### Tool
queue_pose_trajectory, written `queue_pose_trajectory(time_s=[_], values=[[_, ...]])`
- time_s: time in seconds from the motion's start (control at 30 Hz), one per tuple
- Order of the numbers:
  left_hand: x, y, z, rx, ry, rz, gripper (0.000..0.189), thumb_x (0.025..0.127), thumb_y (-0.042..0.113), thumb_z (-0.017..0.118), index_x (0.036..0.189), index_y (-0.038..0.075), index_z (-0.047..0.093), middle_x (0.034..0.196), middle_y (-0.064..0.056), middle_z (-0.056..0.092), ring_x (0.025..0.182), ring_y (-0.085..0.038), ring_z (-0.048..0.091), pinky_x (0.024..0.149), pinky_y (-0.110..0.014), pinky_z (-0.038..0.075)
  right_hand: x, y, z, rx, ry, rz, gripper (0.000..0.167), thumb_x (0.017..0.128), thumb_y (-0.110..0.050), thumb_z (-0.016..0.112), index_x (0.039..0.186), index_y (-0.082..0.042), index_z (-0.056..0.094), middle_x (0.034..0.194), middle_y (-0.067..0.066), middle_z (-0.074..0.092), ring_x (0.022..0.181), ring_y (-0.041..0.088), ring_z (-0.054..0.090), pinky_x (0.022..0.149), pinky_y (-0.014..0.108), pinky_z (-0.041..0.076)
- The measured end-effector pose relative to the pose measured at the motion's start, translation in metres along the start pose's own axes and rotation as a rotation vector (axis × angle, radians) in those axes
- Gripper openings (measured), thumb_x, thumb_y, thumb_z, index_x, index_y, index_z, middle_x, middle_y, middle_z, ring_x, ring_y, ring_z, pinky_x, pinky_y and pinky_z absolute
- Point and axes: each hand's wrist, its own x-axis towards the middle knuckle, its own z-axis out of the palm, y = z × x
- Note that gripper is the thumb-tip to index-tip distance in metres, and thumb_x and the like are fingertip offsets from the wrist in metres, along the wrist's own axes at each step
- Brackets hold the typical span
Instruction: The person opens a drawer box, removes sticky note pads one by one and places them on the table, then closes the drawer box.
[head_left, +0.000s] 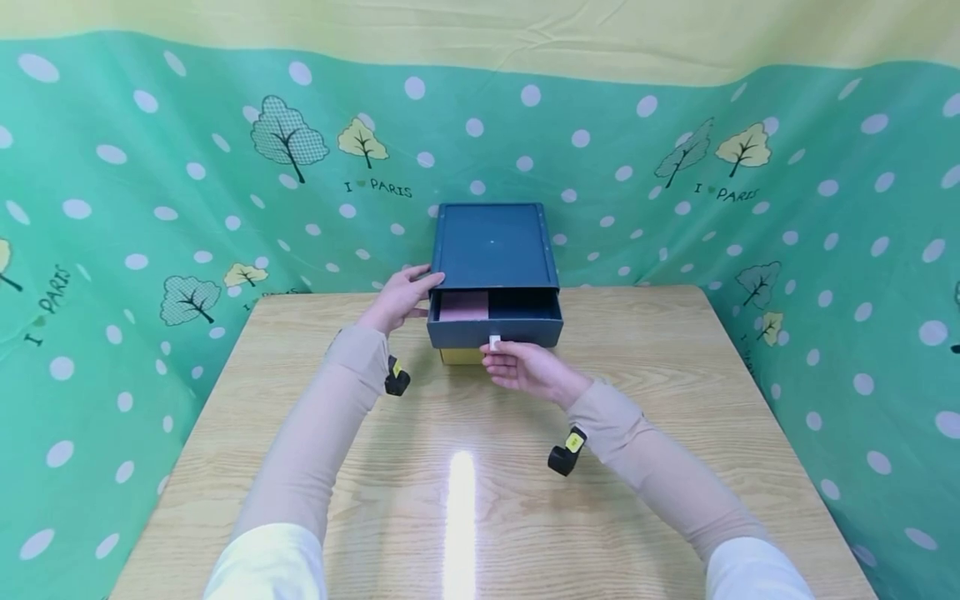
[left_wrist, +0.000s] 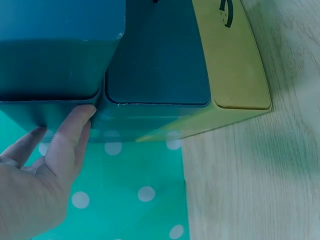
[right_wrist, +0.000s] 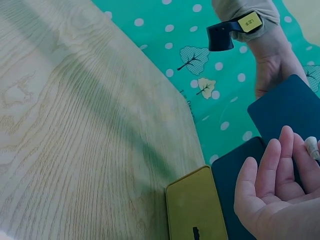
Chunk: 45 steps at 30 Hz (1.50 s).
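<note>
A dark blue drawer cabinet (head_left: 491, 242) stands at the back of the table with its top drawer (head_left: 495, 333) pulled partway out. Inside that drawer, on the left, shows a flat pink surface (head_left: 463, 306); its right half looks dark. My right hand (head_left: 528, 369) pinches the small white knob (head_left: 494, 342) on the drawer front between thumb and forefinger. On the cabinet's left side rests my left hand (head_left: 401, 298), its fingers extended at the top front corner. In the left wrist view its fingertips touch the blue wall beside the pulled-out drawer (left_wrist: 50, 70).
Below the open drawer sit a closed blue drawer (left_wrist: 160, 55) and a yellow bottom drawer (left_wrist: 235, 60) with a dark handle. A polka-dotted green curtain (head_left: 472, 158) hangs behind and at both sides of the wooden table (head_left: 645, 350). Light glares on its front middle.
</note>
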Motion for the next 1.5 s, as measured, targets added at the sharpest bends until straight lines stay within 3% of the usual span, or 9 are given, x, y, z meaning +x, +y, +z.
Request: queue_pose_trajectory(time_s=[0.27,0.4,0.6,0.8,1.5], values=[[-0.001,0.002,0.002,-0.010,-0.002,-0.005,0.067,0.096,0.033,0.054,0.151,0.014,0.021,0.154,-0.013,0.027,0.137,-0.033,0.034,0.102,-0.048,0.042,-0.004,0.003,-0.001,0.009,0.006,-0.010,0.023,0.102,-0.018,0.039,0.102,-0.010,0.060,0.087,-0.002,0.064,0.083,0.009,0.061,0.083,0.023,0.050],[-0.002,0.001,0.001,-0.007,0.005,-0.012,0.067,0.096,0.033,0.054,0.151,0.014,0.021,0.154,-0.013,0.026,0.138,-0.033,0.032,0.102,-0.047,0.042,-0.004,0.004,0.000,-0.009,0.001,-0.007,0.022,0.102,-0.018,0.037,0.106,-0.008,0.057,0.087,-0.002,0.064,0.083,0.008,0.061,0.081,0.022,0.051],[-0.001,0.001,0.000,-0.007,0.008,-0.014,0.067,0.096,0.033,0.054,0.151,0.014,0.022,0.154,-0.012,0.027,0.138,-0.033,0.033,0.101,-0.047,0.043,-0.006,0.007,0.000,-0.024,0.002,-0.003,0.033,0.102,-0.018,0.037,0.125,0.002,0.050,0.086,-0.002,0.065,0.081,0.008,0.061,0.080,0.022,0.051],[0.000,0.000,0.000,-0.010,0.002,-0.015,0.068,0.096,0.034,0.055,0.152,0.014,0.020,0.154,-0.013,0.027,0.138,-0.032,0.032,0.102,-0.047,0.042,-0.009,0.008,0.002,-0.028,0.016,-0.003,0.029,0.102,-0.019,0.039,0.119,-0.001,0.053,0.086,-0.002,0.064,0.081,0.008,0.061,0.081,0.023,0.051],[0.000,0.000,0.001,-0.027,0.012,-0.024,0.067,0.096,0.034,0.055,0.151,0.015,0.022,0.153,-0.012,0.029,0.137,-0.033,0.034,0.103,-0.049,0.041,-0.016,0.012,0.005,-0.098,0.025,0.018,0.037,0.101,-0.020,0.042,0.128,0.004,0.049,0.085,-0.003,0.064,0.080,0.007,0.061,0.082,0.024,0.051]])
